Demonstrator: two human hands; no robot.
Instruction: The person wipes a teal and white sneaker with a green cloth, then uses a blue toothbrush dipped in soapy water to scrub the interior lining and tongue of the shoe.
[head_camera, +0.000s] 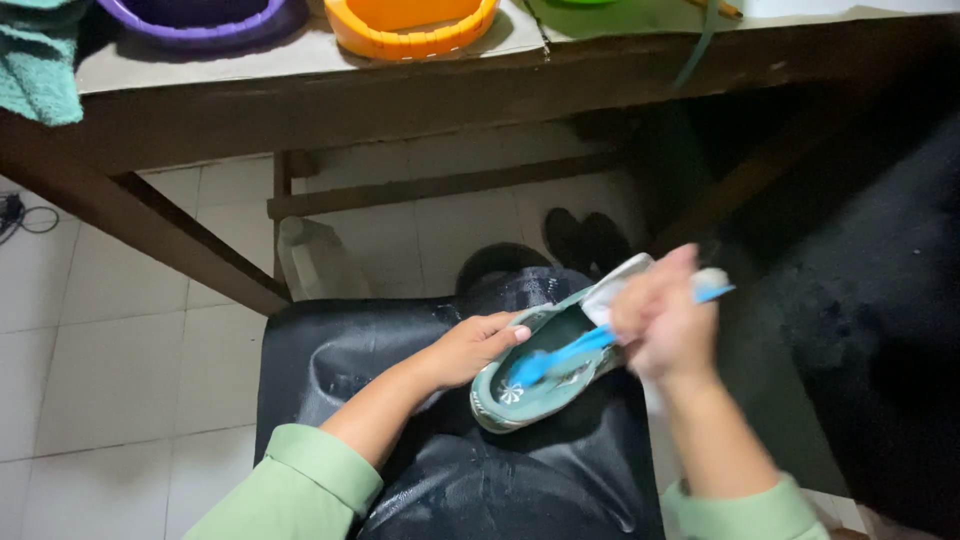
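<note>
Head view: seated person, black glossy apron (470, 470) over the lap, pale green sleeves. Left hand (470, 348) cups the heel end of a grey-green shoe (530, 385), fingers curled on its rim; the shoe lies tilted on the lap, just below the table edge. Right hand (660, 325), blurred, is closed around a blue brush (570, 352) whose head sits inside the shoe opening. A white cloth (612, 290) shows at the shoe's far end, touching it. Above, a wooden table (300, 100) carries an orange basin (410, 25), a purple basin (195, 18) and a teal towel (40, 70). White tile floor (110, 330) at left.
</note>
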